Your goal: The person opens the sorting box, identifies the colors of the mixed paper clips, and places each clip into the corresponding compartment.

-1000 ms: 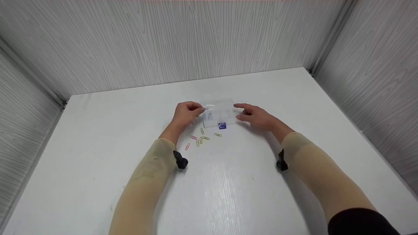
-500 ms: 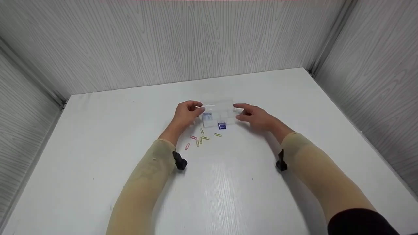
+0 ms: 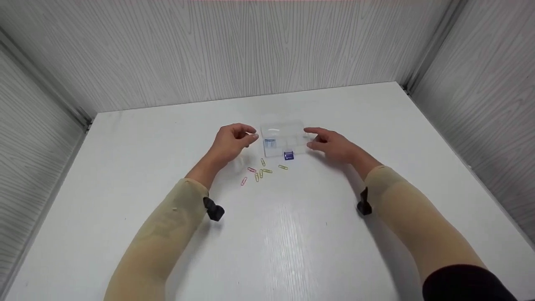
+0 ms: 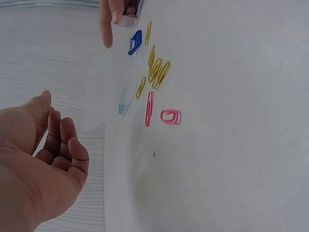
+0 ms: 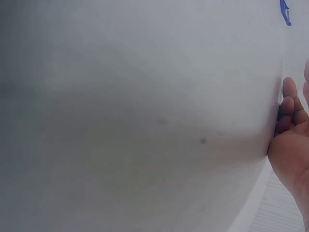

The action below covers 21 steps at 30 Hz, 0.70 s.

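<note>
A clear plastic compartment box (image 3: 296, 141) with its lid raised stands near the table's middle; a blue latch (image 3: 289, 155) is at its front. Light-blue paper clips (image 3: 270, 143) lie in its left compartment. My left hand (image 3: 233, 141) is just left of the box, apart from it, its fingers relaxed and holding nothing. At the box's right end, my right hand (image 3: 334, 145) holds it between index finger and thumb. Several yellow paper clips (image 3: 261, 173) and two pink ones, such as this pink paper clip (image 3: 244, 181), lie on the table before the box.
The white table (image 3: 267, 234) is bounded by a grey wood-grain panel (image 3: 250, 50) at the back and similar panels at both sides. A faint clear object (image 3: 238, 164) shows under my left wrist. Black wrist cameras sit on both forearms.
My left hand has let go of a small paper clip at the box's left compartment and drawn back leftward. The right hand stays at the box; the view has shifted slightly.
</note>
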Each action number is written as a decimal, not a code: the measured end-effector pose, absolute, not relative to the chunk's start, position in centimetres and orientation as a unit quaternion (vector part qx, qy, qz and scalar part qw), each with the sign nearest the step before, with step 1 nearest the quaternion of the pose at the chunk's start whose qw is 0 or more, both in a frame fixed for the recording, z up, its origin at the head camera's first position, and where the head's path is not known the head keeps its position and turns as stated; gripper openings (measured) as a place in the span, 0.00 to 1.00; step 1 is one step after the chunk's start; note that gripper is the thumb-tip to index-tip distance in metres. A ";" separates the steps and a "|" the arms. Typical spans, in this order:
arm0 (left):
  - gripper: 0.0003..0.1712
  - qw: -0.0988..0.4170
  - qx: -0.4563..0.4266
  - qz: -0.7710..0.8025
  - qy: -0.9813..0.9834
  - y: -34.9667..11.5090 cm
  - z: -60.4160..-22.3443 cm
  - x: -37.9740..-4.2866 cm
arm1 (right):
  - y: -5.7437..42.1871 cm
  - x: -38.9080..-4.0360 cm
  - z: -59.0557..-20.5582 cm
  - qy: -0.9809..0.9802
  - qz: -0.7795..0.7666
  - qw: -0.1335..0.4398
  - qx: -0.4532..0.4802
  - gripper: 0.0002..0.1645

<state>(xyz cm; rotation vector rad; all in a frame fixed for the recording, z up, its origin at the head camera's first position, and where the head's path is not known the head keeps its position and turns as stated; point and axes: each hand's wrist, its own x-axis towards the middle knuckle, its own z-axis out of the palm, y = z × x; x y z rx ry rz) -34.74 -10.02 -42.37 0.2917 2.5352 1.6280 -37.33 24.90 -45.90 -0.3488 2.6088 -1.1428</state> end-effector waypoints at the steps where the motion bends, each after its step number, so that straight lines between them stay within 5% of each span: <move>1: 0.16 0.058 0.101 0.534 0.838 -10.2 -42.3 -34.5 | 24.9 -37.4 -45.9 0.901 -0.394 0.136 -0.120 0.37; 21: 0.19 0.117 0.132 0.492 0.853 -13.8 -43.6 -30.3 | 24.9 -37.5 -46.1 0.901 -0.395 0.132 -0.123 0.37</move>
